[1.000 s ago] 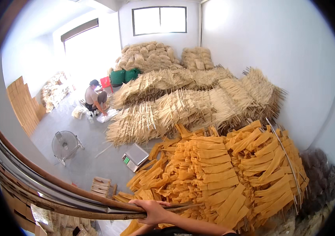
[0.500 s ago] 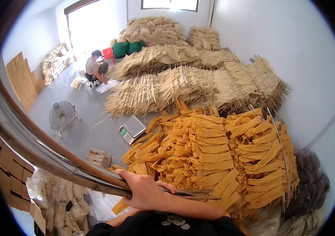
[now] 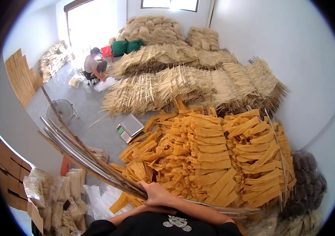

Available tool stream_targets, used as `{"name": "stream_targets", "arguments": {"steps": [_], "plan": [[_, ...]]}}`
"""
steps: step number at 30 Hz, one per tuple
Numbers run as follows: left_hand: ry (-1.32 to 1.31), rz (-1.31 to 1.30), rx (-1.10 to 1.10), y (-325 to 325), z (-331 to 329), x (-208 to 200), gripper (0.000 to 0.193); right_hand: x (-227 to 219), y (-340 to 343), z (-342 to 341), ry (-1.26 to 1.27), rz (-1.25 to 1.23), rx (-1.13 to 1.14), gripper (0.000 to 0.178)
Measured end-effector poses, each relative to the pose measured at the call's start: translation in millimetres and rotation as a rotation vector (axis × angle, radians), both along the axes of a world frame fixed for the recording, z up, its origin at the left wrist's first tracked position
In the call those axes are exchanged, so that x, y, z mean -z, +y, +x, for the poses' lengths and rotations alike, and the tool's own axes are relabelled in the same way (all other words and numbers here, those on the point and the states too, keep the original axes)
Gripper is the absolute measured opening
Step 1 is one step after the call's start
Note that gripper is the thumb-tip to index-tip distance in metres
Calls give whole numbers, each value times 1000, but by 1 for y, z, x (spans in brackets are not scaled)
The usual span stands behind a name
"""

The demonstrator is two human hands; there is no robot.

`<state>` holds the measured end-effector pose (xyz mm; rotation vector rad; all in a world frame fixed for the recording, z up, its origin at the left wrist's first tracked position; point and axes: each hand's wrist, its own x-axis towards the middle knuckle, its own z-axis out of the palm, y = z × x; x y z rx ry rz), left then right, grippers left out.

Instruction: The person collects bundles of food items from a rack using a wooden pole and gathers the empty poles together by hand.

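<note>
At lower centre, right-hand fingers (image 3: 147, 187) curl closed around bundled poles (image 3: 96, 168).

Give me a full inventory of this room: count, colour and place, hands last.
Poles: several, brown and silvery, in the right hand
Strips: many, orange-yellow, heaped ahead
Pale bundles: many, straw-coloured, piled beyond the strips
Dark bundles: several, blackish-brown, right
Wrapped bundles: many, pale, lower left
Clear plastic: count unclear, whitish, lower left
Boxes: several, brown, left
Scale: one, silver-grey, floor left of the strips
Fan: one, grey, floor, left
Sacks: two, green, back
Seat: one, red, beside the sacks
Co-worker: one, light top, crouching, back left
Window: one, bright, back wall
Right hand: one, bare, around the poles
Left hand: one, partly hidden, below the right
</note>
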<state>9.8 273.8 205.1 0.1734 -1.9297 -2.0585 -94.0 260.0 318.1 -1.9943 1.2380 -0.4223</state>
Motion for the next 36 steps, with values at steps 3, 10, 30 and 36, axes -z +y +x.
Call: {"name": "stream_targets", "arguments": {"steps": [3, 10, 30, 36], "plan": [[-24, -56, 66, 1, -3, 6, 42, -2, -1, -2, 45, 12, -1, 55], [-102, -135, 340, 9, 0, 4, 43, 32, -5, -14, 99, 29, 34, 55], [-913, 424, 582, -97, -39, -6, 72, 82, 44, 16, 275, -214, -259, 21], [-760, 835, 444, -51, -38, 13, 76, 95, 39, 16, 407, -351, -431, 31]]}}
